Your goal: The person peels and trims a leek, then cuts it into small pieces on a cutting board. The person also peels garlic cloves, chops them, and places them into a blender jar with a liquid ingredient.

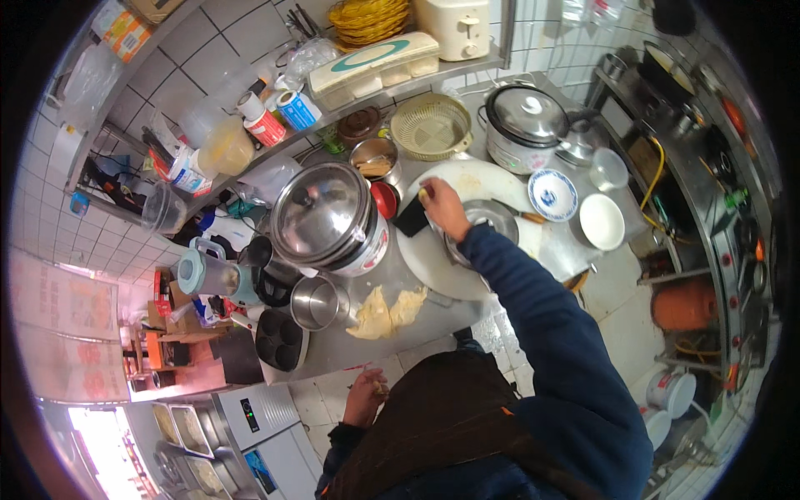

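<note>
My right hand point(445, 209) reaches over the white round cutting board point(431, 275) and pinches a small pale yellow piece point(425, 195). Under those fingers is a flat black object point(412, 217), its kind unclear. A steel bowl point(494, 215) sits on the board beside my right wrist, partly hidden by the sleeve. Near it lies a knife with a wooden handle point(532, 217). My left hand point(367, 400) hangs low beyond the table's front edge, fingers curled; whether it holds something is not clear. A pale yellow, ragged mass point(387, 312) rests on the steel table point(356, 350).
Left of the board stand a lidded steel pot point(322, 212), an empty steel pot point(315, 304), a blender point(209, 275) and a moulded pan point(281, 337). Behind are a rice cooker point(525, 128) and a plastic basket point(431, 125). Two bowls, one blue-patterned point(552, 195), one white point(602, 222), stand right.
</note>
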### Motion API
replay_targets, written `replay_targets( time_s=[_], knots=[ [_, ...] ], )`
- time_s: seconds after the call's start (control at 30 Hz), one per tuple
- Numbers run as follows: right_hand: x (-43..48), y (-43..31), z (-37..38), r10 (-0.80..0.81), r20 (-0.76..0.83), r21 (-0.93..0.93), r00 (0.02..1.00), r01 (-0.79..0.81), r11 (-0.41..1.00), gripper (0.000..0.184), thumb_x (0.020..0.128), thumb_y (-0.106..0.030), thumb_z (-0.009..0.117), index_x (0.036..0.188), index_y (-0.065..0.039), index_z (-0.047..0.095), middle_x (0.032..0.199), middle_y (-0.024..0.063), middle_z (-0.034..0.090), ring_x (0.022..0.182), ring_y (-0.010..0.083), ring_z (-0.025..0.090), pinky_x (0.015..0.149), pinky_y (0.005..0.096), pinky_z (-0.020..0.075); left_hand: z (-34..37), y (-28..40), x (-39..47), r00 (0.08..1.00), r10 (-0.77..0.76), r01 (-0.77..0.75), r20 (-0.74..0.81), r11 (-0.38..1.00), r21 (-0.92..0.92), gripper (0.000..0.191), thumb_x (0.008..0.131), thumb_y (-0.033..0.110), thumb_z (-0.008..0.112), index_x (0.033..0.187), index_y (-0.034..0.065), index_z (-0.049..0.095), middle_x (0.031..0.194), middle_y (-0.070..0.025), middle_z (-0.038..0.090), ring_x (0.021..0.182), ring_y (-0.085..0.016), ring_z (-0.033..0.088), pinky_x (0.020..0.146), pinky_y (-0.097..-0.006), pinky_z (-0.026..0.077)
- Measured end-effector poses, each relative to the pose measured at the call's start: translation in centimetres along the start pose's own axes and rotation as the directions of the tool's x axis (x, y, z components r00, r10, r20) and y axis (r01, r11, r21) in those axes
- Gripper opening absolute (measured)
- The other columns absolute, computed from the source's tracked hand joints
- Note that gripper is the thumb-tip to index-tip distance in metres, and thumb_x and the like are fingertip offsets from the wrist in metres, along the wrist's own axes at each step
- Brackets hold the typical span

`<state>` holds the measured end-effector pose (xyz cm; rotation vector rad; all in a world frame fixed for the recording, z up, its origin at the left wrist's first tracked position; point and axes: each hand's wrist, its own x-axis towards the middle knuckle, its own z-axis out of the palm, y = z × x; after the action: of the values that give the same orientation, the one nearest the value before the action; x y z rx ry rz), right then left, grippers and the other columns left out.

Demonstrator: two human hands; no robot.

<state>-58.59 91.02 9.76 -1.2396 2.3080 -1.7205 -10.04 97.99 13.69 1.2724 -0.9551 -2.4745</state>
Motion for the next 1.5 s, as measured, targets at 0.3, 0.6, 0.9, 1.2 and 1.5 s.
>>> replay_targets(
  time_s=[0.3,0.6,0.9,1.2,1.5],
  knots=[
    [17.7,13.3,5.6,0.2,0.084,-0.149,0.976,-0.187,0.971,0.025,0.082,-0.012,0.063,0.105,-0.003,0.07,0.095,0.02,0.073,0.093,0.0369,0.07,0.083,0.0433,0.054,3.8,-0.9,-1.4,0.918,0.108,-0.103,-0.382,0.994,0.034,0.034,0.095,0.007,0.048,0.128,0.0034,0.052,0.105,-0.0087,0.059,0.085,-0.019,0.058,0.076,-0.0342,0.052],
    [20.6,12.5,10.4,-0.03,0.336,-0.029,0.941,0.042,0.999,0.024,0.084,-0.014,0.063,0.105,-0.005,0.07,0.096,0.0245,0.07,0.093,0.0422,0.068,0.084,0.0475,0.0541,6.7,-0.1,0.5,0.881,0.065,-0.152,-0.469,0.977,-0.148,0.031,0.1,0.014,0.051,0.129,0.0032,0.055,0.106,-0.0065,0.06,0.088,-0.016,0.059,0.075,-0.0323,0.052],
    [15.8,-7.7,6.9,-0.406,0.27,0.123,0.873,0.387,0.914,0.025,0.093,-0.017,0.063,0.114,-0.004,0.068,0.093,0.0177,0.069,0.081,0.0375,0.066,0.071,0.0432,0.0524,7.9,5.5,1.7,0.877,0.239,-0.339,-0.417,0.923,-0.181,0.033,0.095,0.004,0.05,0.128,0.0049,0.054,0.112,-0.0061,0.057,0.096,-0.019,0.059,0.082,-0.0336,0.051],
    [11.4,-21.3,10.2,-0.469,0.702,0.05,0.537,0.619,0.784,0.038,0.084,-0.031,0.072,0.115,-0.008,0.067,0.105,0.0126,0.061,0.09,0.0347,0.066,0.078,0.044,0.053,7.0,13.7,4.0,0.901,0.352,-0.372,-0.253,0.928,-0.032,0.043,0.088,-0.008,0.051,0.129,0.0038,0.05,0.118,-0.0063,0.055,0.102,-0.018,0.058,0.087,-0.0315,0.05],
    [12.4,-22.0,10.6,-0.493,0.599,0.153,0.631,0.514,0.844,0.02,0.086,-0.02,0.071,0.1,-0.006,0.072,0.096,0.0171,0.068,0.092,0.0364,0.065,0.082,0.0422,0.0527,3.2,15.7,5.5,0.891,0.432,-0.435,-0.137,0.9,0.004,0.031,0.098,0.003,0.053,0.129,0.0056,0.052,0.119,-0.0077,0.061,0.092,-0.017,0.062,0.082,-0.0321,0.054]
  ],
)
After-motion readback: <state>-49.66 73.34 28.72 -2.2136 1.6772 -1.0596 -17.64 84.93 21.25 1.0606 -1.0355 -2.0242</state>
